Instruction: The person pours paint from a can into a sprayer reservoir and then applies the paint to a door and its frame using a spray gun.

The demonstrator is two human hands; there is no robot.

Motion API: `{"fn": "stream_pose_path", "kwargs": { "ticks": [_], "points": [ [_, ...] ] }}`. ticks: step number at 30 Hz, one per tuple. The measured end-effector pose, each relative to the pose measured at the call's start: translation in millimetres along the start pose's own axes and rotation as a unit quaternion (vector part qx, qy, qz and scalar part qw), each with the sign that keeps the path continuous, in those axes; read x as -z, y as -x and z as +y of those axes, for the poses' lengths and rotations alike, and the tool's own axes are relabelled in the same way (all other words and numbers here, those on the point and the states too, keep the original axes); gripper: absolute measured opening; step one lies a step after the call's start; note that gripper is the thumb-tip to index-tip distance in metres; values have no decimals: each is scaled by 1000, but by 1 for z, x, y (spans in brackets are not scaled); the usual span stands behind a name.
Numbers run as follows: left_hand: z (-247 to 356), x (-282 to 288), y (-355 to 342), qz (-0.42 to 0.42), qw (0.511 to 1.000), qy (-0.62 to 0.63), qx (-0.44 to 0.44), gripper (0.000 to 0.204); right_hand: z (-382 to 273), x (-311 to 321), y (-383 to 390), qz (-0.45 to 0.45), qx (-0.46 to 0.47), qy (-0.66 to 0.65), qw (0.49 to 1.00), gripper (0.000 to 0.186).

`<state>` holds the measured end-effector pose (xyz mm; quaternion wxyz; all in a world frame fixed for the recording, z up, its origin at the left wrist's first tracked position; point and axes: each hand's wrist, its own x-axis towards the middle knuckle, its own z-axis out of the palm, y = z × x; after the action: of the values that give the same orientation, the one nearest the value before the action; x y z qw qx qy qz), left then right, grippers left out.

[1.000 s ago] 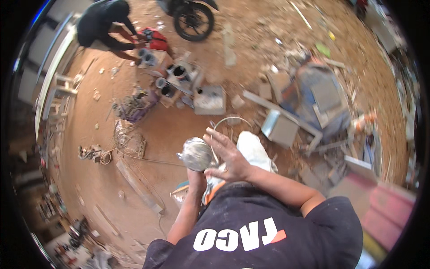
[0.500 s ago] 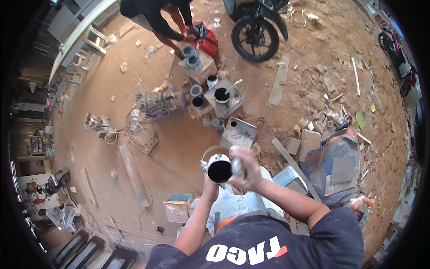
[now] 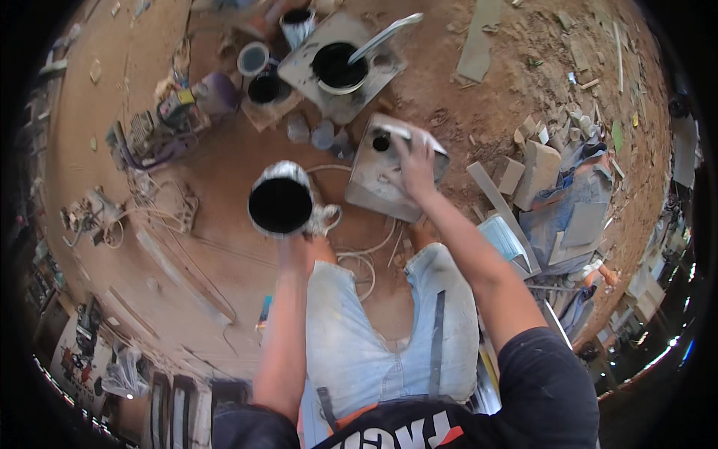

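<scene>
My left hand (image 3: 295, 248) is closed under a silver, paint-smeared metal cup (image 3: 262, 173), mostly hidden by it. The cup's mouth faces up and looks black inside. A lumpy metal fitting (image 3: 323, 217) sticks out at its right side. Over to the right, my right hand (image 3: 416, 163) reaches across a square metal tin (image 3: 366, 179), its fingers spread on or just above the top, slightly blurred. A round dark hole shows in that top. Beyond the tin stands a wide pot of black liquid (image 3: 340, 69) with a pale stick (image 3: 385, 37) leaning in it.
Smaller containers (image 3: 253, 58) and clear plastic cups (image 3: 322, 135) stand beside the pot. A pale hose (image 3: 366, 258) curls between my feet. Purple-grey machinery (image 3: 187, 112) lies at the left. Boards and broken blocks (image 3: 540, 172) are heaped at the right. Long planks (image 3: 183, 277) rest on the dirt floor.
My hands have parted. The left has carried the cup leftward; the right has left the cup's side and moved to the square tin. My view has tipped down, bringing the containers closer.
</scene>
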<state>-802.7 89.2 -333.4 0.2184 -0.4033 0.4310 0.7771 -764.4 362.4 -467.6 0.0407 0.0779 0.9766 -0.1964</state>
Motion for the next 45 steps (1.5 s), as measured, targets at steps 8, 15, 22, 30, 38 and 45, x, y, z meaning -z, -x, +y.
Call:
{"fn": "stream_pose_path", "kwargs": {
  "ticks": [8,15,22,30,38,45],
  "points": [
    [20,12,-90,-20,1000,-10,15,27,-69,-19,-189,136,-12,-76,988,118],
    [10,16,-142,4,999,-34,-34,38,-104,53,-186,66,94,-123,986,101],
    [-6,-16,-153,-33,994,-91,-47,54,-156,176,-163,-125,215,32,968,102],
    [-30,-40,-149,-53,986,-144,-63,41,-194,211,-165,-282,186,160,927,95],
    [-33,-45,-142,-84,978,-173,-87,43,-213,215,-178,-346,238,269,867,71],
    [-43,-43,-147,-75,970,-199,-121,46,-234,212,-192,-398,202,317,837,62]
  ]
}}
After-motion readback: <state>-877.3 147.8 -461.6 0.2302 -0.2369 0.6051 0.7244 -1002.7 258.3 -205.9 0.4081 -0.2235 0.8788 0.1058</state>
